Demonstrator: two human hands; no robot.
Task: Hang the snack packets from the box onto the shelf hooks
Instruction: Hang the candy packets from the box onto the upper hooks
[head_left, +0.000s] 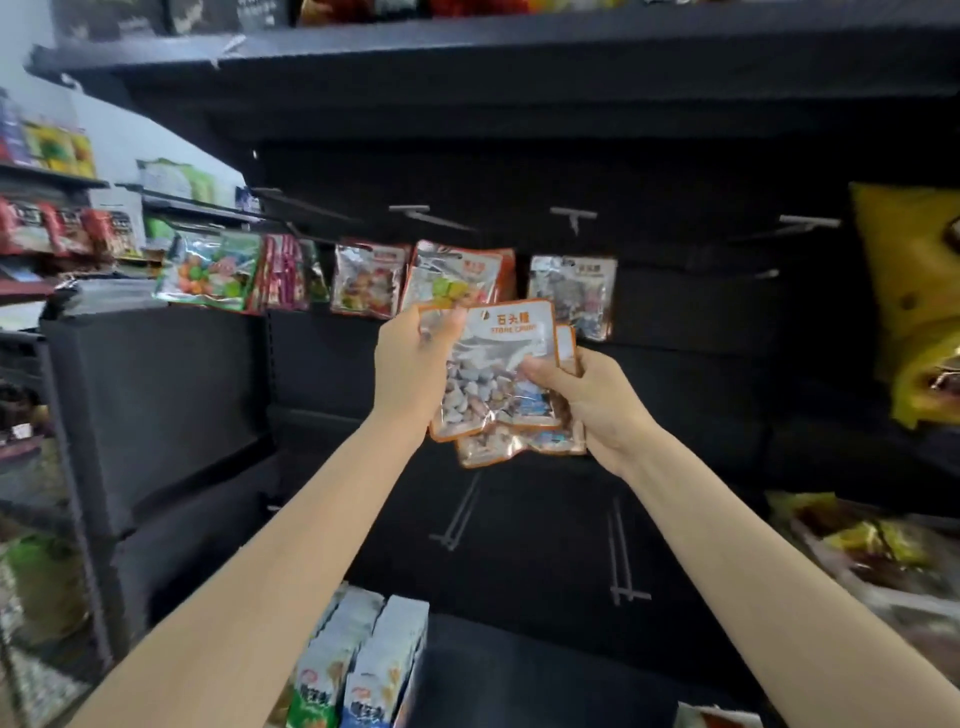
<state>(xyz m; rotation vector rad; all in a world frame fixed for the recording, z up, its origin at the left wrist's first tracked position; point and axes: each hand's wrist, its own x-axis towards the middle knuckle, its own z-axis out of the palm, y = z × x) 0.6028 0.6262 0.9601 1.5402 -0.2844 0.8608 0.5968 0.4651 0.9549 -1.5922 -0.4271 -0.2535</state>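
I hold a small stack of orange-edged stone-candy packets (498, 364) in front of the black shelf back. My left hand (410, 364) pinches the top left corner of the front packet. My right hand (587, 400) grips the stack's right side, thumb on the front. Similar packets hang behind on hooks: one (457, 275) just above my left hand, another (574, 291) to the right, a third (369, 280) to the left. Bare hooks stick out higher up (574, 215) and at the right (808, 222). The box is not in view.
More bare double hooks (460, 519) (623, 551) jut out below my hands. Colourful packets (213, 270) hang at the left. A yellow bag (914, 296) hangs at the right edge. Boxed snacks (363, 670) stand at the bottom. A shelf board (519, 57) runs overhead.
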